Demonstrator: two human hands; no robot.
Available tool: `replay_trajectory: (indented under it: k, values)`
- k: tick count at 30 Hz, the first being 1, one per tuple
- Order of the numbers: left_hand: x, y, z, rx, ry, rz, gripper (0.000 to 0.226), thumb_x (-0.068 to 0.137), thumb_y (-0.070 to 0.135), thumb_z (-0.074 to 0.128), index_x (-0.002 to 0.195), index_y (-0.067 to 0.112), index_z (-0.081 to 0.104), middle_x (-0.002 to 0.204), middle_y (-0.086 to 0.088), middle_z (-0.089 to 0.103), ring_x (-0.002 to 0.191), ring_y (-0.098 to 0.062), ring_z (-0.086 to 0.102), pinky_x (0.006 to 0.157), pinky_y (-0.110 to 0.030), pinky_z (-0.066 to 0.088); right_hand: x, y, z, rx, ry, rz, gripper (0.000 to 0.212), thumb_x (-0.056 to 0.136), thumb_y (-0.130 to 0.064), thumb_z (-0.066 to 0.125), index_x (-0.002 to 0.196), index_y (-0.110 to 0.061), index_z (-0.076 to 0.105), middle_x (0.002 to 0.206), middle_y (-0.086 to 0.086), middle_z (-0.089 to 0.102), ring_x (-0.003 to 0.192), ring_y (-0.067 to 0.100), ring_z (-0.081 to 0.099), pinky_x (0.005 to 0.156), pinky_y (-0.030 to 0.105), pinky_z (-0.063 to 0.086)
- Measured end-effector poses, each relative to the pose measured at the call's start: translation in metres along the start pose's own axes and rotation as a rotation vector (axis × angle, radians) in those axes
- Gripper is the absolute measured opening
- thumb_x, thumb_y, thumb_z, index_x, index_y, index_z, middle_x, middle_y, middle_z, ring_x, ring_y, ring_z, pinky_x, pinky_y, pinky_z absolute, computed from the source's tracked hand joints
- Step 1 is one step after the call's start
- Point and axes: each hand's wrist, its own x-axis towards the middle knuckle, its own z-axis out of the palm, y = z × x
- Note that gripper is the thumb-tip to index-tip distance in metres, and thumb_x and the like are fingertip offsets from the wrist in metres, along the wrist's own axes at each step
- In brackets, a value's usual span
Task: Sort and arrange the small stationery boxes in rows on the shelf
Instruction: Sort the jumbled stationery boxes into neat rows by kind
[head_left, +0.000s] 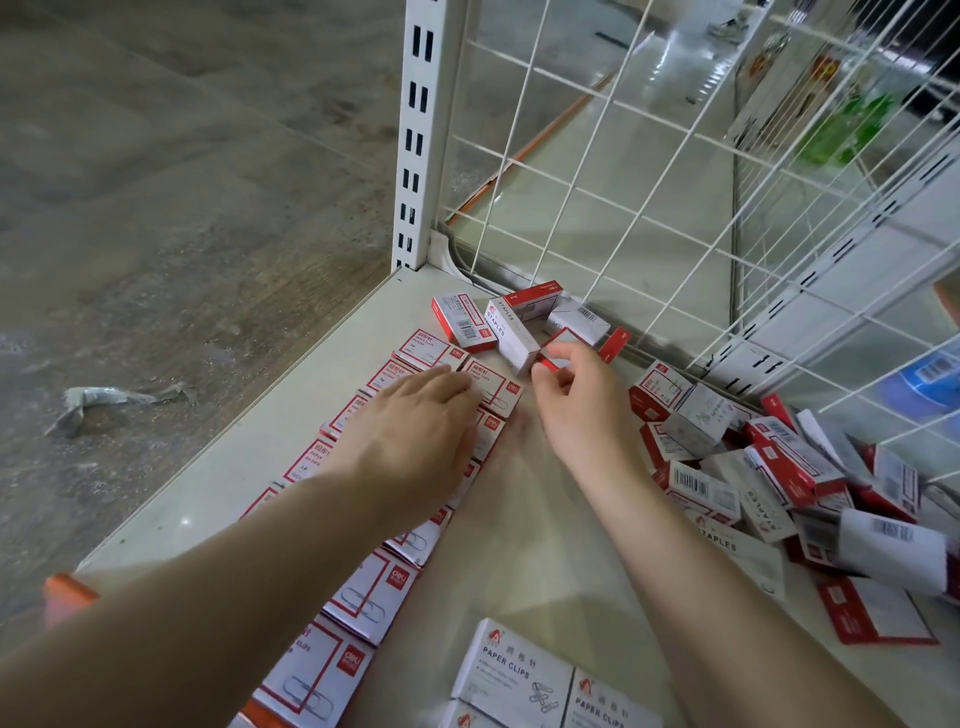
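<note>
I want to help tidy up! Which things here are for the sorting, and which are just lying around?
For the job:
- neat rows of paper clip boxes
- jumbled pile of boxes
- red-edged box pinched in the right hand
- left hand resting on the rows
- shelf

Just lying about:
- crumpled scrap on the floor
- wire mesh back

Red-and-white boxes (769, 467) on a pale grey shelf (218, 483), white wire grid (649, 182) behind

"PAPER CLIPS" on near white box (511, 670), "STAPLES" on far white box (511, 332), "deli" on red-bordered box (371, 597)
</note>
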Motion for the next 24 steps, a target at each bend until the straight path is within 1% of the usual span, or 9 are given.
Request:
replay_trajectory:
  k: [2,4,9,11,14,18,19,21,24]
  values:
    - [0.001,0.001,-0.001,0.005,-0.015,-0.004,0.048,0.1,0.035,0.023,0.147,0.027,0.02,0.154,0.01,0.017,0.142,-0.01,0.013,0.113,-0.022,0.008,0.005,-0.001,0.002,-0.027,0.0,0.018,0.026,0.094,-0.024,0.049,0.117,-0.014,0.057,0.111,0.003,0.062,0.099,0.019,0.057,0.079,0.026,0.042]
    - [0.002,0.001,-0.002,0.003,-0.015,-0.014,0.047,0.1,0.035,0.024,0.146,0.028,0.022,0.153,0.011,0.019,0.141,-0.009,0.016,0.113,-0.022,0.01,0.011,-0.003,0.003,-0.053,0.007,0.036,0.025,0.094,-0.024,0.05,0.115,-0.014,0.058,0.11,0.002,0.063,0.096,0.017,0.058,0.074,0.023,0.038]
    - [0.003,0.003,-0.002,0.01,-0.011,-0.023,0.047,0.1,0.035,0.024,0.146,0.027,0.024,0.152,0.011,0.022,0.14,-0.01,0.017,0.113,-0.023,0.012,0.021,-0.006,0.005,-0.067,0.042,0.043,0.016,0.09,-0.024,0.057,0.097,-0.012,0.064,0.089,-0.001,0.063,0.084,0.019,0.06,0.074,0.03,0.047]
    - [0.002,0.003,-0.001,0.005,-0.005,-0.024,0.047,0.1,0.034,0.024,0.146,0.027,0.024,0.152,0.01,0.021,0.141,-0.01,0.016,0.113,-0.023,0.011,0.021,-0.005,0.007,-0.072,0.053,0.039,0.014,0.089,-0.024,0.057,0.095,-0.013,0.064,0.083,-0.004,0.059,0.081,0.018,0.059,0.07,0.029,0.046]
    - [0.0,0.006,0.002,0.01,0.012,-0.038,0.048,0.099,0.037,0.023,0.146,0.026,0.024,0.153,0.01,0.02,0.141,-0.01,0.013,0.112,-0.021,0.009,0.02,-0.005,0.008,-0.073,0.083,0.037,0.012,0.089,-0.021,0.058,0.092,-0.012,0.066,0.082,-0.003,0.061,0.077,0.017,0.057,0.065,0.026,0.04]
    - [-0.007,0.013,0.005,-0.043,0.013,-0.084,0.051,0.099,0.04,0.019,0.148,0.026,0.016,0.155,0.01,0.011,0.143,-0.009,0.003,0.113,-0.023,0.003,0.016,-0.008,0.003,-0.035,0.128,0.01,0.015,0.088,-0.015,0.057,0.092,-0.007,0.068,0.084,0.002,0.066,0.078,0.018,0.058,0.066,0.026,0.041]
    - [-0.009,0.015,0.006,-0.055,0.025,-0.086,0.05,0.099,0.04,0.019,0.148,0.027,0.016,0.155,0.011,0.011,0.143,-0.009,0.005,0.113,-0.023,0.005,0.015,-0.009,-0.001,-0.025,0.143,-0.001,0.015,0.087,-0.014,0.057,0.092,-0.006,0.069,0.086,0.005,0.068,0.078,0.02,0.06,0.065,0.027,0.042]
    - [-0.014,0.017,0.006,-0.084,0.072,-0.092,0.049,0.099,0.039,0.023,0.146,0.027,0.021,0.153,0.01,0.019,0.14,-0.011,0.016,0.111,-0.023,0.014,0.013,-0.008,-0.01,-0.001,0.167,-0.013,0.015,0.085,-0.012,0.058,0.091,-0.005,0.07,0.086,0.009,0.07,0.078,0.022,0.062,0.063,0.029,0.042]
    - [-0.02,0.022,0.002,-0.139,0.15,-0.113,0.043,0.097,0.038,0.03,0.138,0.028,0.037,0.138,0.008,0.042,0.127,-0.014,0.038,0.101,-0.025,0.03,0.006,-0.005,-0.025,0.008,0.199,-0.028,0.014,0.082,-0.011,0.059,0.088,-0.005,0.07,0.082,0.007,0.069,0.075,0.02,0.06,0.058,0.024,0.032]
